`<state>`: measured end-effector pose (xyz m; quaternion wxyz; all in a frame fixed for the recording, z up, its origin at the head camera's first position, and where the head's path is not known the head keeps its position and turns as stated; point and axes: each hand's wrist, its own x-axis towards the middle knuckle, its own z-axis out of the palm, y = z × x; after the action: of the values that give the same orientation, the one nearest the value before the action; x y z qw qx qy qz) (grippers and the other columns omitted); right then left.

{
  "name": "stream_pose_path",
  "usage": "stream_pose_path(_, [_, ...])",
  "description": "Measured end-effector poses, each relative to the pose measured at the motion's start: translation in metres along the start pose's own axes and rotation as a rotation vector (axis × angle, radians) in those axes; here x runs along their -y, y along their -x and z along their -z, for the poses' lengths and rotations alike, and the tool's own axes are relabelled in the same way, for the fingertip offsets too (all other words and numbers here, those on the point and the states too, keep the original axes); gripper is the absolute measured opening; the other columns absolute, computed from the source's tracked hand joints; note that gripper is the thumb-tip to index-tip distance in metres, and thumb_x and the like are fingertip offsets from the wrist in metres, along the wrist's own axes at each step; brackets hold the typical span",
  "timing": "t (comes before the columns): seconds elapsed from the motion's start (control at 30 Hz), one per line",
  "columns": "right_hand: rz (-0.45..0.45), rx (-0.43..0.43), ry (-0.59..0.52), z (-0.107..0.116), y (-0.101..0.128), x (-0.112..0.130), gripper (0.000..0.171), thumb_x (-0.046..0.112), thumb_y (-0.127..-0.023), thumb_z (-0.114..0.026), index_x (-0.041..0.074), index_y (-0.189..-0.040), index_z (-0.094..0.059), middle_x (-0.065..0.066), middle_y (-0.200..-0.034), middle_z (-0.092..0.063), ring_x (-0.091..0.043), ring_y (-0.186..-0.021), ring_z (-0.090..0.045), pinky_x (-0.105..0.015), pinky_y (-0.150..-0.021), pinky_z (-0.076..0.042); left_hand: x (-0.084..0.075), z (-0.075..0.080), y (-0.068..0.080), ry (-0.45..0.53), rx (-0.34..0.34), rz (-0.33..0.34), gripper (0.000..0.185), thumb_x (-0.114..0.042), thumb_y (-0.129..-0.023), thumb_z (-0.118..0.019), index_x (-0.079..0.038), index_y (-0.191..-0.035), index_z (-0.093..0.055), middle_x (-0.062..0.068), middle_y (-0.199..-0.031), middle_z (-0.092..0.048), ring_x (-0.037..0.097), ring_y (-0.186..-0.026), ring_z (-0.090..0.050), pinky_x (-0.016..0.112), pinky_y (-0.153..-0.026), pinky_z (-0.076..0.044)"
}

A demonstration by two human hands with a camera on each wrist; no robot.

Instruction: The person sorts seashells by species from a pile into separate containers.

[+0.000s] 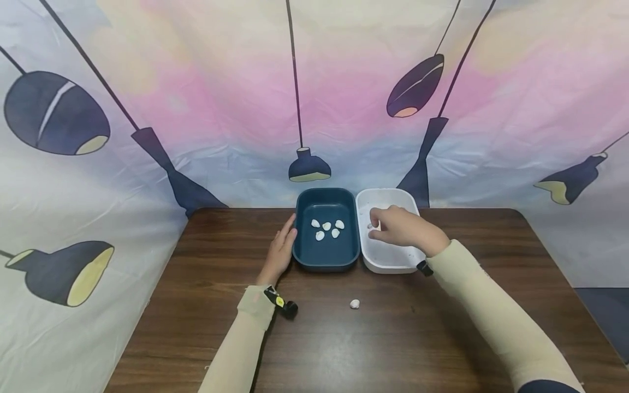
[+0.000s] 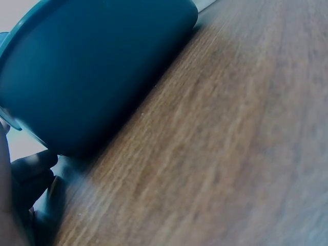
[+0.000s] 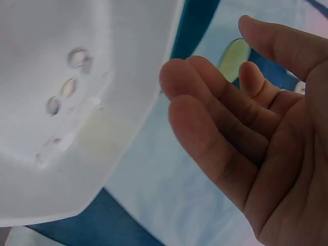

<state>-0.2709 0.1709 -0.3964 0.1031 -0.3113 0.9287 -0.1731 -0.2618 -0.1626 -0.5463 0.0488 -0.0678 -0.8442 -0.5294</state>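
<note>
My left hand (image 1: 279,252) rests along the left side of a dark teal tub (image 1: 326,261), fingers fairly straight against its wall. Several small white shell-like pieces (image 1: 326,226) lie spread on the tub's floor. Over the white tub (image 1: 388,265) on the right, my right hand (image 1: 404,228) hovers with fingers loosely bent. From the right wrist, that hand (image 3: 256,123) shows nothing between thumb and fingers. A few small shiny rounded bits (image 3: 68,87) are visible inside the white tub. One more white piece (image 1: 355,304) lies on the table in front of the tubs.
Both tubs stand side by side at the far edge of the brown wooden table (image 1: 206,305). Right behind them hangs a cloth backdrop (image 1: 236,109) printed with lamps. A camera strap (image 1: 280,302) circles the left wrist.
</note>
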Motion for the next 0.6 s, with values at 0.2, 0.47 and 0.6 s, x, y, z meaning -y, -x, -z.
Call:
stream_pose_path(0.2, [0.051,-0.032,0.004,-0.004,0.016,0.018,0.015,0.018,-0.097,-0.077,0.011,-0.096,-0.063,0.005,-0.065,-0.056,-0.012,-0.059,-0.050,-0.031,-0.061,-0.044,0.001,-0.002,0.000,0.004,-0.008,0.001,0.056,-0.044,-0.115,-0.036,-0.023,-0.167,-0.035,0.007,-0.169,-0.038,0.031,-0.157,-0.030,0.051,-0.131,-0.004])
stream_pose_path(0.47, [0.125,-0.071,0.008,-0.023,0.034,0.034,0.019,0.019,-0.095,-0.079,0.018,-0.085,-0.063,0.012,-0.068,-0.057,-0.006,-0.063,-0.051,-0.027,-0.061,-0.046,0.001,-0.002,0.000,0.013,0.001,-0.001,0.056,-0.046,-0.115,-0.036,-0.026,-0.167,-0.034,0.006,-0.169,-0.038,0.030,-0.157,-0.030,0.051,-0.131,-0.003])
stream_pose_path(0.6, [0.144,-0.042,-0.020,-0.038,0.036,0.040,0.021,0.020,-0.095,-0.078,0.020,-0.081,-0.063,0.013,-0.065,-0.053,-0.004,-0.060,-0.049,-0.025,-0.057,-0.044,0.000,-0.001,0.000,0.016,0.002,0.000,0.056,-0.045,-0.115,-0.035,-0.025,-0.168,-0.033,0.006,-0.169,-0.037,0.030,-0.157,-0.029,0.051,-0.131,-0.003])
